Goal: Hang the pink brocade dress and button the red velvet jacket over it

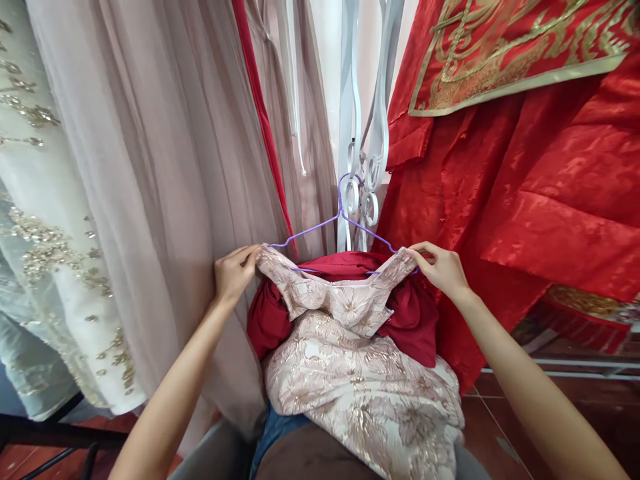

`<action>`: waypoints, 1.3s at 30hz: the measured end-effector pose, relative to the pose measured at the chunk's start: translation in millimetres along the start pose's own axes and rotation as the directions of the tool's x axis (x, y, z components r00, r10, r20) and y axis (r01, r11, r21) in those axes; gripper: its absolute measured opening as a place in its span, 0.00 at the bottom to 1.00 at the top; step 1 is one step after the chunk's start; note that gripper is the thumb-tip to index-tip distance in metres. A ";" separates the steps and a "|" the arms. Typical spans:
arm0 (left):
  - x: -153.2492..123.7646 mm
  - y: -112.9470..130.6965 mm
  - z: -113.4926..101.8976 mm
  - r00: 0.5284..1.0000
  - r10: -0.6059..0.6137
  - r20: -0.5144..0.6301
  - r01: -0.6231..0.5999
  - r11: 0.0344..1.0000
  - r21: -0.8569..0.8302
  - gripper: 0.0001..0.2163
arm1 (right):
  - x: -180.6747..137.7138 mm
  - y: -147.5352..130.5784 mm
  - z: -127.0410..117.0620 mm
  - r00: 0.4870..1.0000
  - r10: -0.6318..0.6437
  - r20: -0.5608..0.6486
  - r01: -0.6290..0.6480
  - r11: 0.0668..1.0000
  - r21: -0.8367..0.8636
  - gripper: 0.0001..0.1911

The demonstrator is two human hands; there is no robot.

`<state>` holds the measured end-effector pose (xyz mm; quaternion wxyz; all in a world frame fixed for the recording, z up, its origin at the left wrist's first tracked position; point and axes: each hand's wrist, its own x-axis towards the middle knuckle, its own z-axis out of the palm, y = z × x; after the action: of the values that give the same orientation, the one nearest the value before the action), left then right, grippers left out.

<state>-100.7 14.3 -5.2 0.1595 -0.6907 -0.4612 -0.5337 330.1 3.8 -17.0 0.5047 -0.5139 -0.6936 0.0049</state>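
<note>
A pale pink brocade dress [355, 373] with gold flower patterns hangs on a purple wire hanger [313, 229], its lower part over my lap. Dark red fabric [413, 320] shows behind its neckline and at both sides. My left hand [235, 270] pinches the dress's left shoulder strap where it meets the hanger's end. At the opposite end, my right hand [441, 267] pinches the other strap between thumb and fingers. The hanger's hook is up against a white scrolled metal stand [370, 167]; whether it hangs from the stand I cannot tell.
Long greyish-pink drapes of fabric [165, 167] hang at the left, beside a white gown [55, 220] with gold beading. Red garments [525, 180] with gold embroidery hang at the right. A dark metal frame [60, 433] stands low at the left on the reddish tiled floor [493, 433].
</note>
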 end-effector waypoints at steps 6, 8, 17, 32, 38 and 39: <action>-22.7 -25.9 -16.3 0.950 -0.232 0.207 0.190 0.961 0.203 0.10 | -38.8 29.0 -5.9 0.990 0.115 -0.075 -0.113 0.993 0.033 0.14; -34.1 -22.8 -20.1 0.914 -0.181 0.362 0.105 0.970 0.221 0.09 | -50.8 35.4 -4.2 0.988 0.144 -0.052 -0.140 0.988 0.067 0.15; -36.4 58.2 -23.7 0.618 0.425 0.661 -0.542 0.840 -0.033 0.10 | -60.1 21.5 13.8 0.965 0.175 -0.196 -0.088 0.919 0.384 0.14; 36.9 6.3 13.0 0.794 0.266 0.546 -0.342 0.939 0.041 0.09 | -51.2 16.0 22.4 0.958 0.211 -0.195 -0.119 0.909 0.400 0.15; 27.2 6.7 14.0 0.775 0.303 0.555 -0.352 0.936 -0.020 0.08 | -16.6 12.5 29.7 0.969 0.162 -0.186 -0.101 0.949 0.299 0.13; 24.4 6.7 14.4 0.778 0.303 0.550 -0.352 0.936 -0.018 0.08 | -9.5 8.3 32.3 0.976 0.132 -0.172 -0.081 0.957 0.277 0.13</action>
<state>-86.7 32.4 12.7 0.1418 -0.8755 -0.3825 -0.2589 312.8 17.5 -43.8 0.6322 -0.4756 -0.6067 0.0773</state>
